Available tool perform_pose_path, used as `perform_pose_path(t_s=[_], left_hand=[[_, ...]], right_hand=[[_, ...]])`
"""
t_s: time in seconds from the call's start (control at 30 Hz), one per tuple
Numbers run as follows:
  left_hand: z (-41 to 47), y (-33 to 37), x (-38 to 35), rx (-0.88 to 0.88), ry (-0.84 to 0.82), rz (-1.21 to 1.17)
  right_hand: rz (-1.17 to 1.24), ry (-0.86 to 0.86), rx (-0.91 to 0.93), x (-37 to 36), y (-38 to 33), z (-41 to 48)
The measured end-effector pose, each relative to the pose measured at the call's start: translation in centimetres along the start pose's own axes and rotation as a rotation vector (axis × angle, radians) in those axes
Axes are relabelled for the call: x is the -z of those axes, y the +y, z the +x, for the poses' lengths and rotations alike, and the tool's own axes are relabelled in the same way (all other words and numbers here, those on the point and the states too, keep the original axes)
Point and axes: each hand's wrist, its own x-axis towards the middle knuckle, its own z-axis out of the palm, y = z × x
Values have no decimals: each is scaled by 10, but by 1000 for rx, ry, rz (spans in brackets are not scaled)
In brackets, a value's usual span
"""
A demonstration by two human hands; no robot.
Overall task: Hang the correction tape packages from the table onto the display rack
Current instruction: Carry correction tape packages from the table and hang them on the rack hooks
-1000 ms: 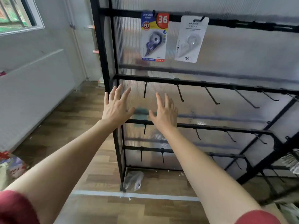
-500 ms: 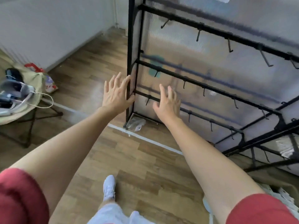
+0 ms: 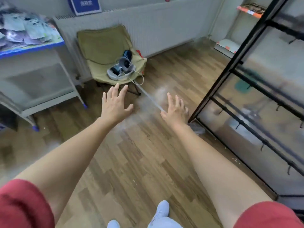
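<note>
My left hand (image 3: pixel 115 104) and my right hand (image 3: pixel 175 109) are stretched out in front of me over the wooden floor, fingers spread and holding nothing. The black display rack (image 3: pixel 256 89) with its rows of hooks stands at the right, and my right hand is just left of its corner post. A table (image 3: pixel 32 46) with a blue edge stands at the upper left, and a blurred pile of correction tape packages (image 3: pixel 24 30) lies on it, well away from both hands.
A green folding chair (image 3: pixel 107 50) with a headset and cable on its seat stands against the white wall ahead. A clear plastic wrapper (image 3: pixel 198 129) lies by the rack's foot. My white shoes (image 3: pixel 161 213) show at the bottom.
The view has swung left and down from the rack toward the chair and the table. Both hands stayed spread and empty. The two hung packages have left the view.
</note>
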Motion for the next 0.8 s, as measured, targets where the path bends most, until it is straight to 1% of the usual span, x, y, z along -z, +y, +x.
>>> perform_pose_path(t_s=[0.1,0.2,0.33,0.47,0.63,0.8], left_hand=[[-34,-92,44,140,31,35],[-65,-171,85,264,96,60],[-98,-250,123,400,157,92],[-112,-316,148,516,189,118],[-92,-393,171,619,216,138],[-26,-461,200,675,245,133]], right_hand=[[-8,-42,127,-23,-89,-15],[2,-87,250,-44,-174,-27],[-31,-143,419,-65,-269,-38],[-43,-150,529,-82,-348,-31],[-73,-149,621,-102,-435,5],[-94,-138,654,-107,-519,72]])
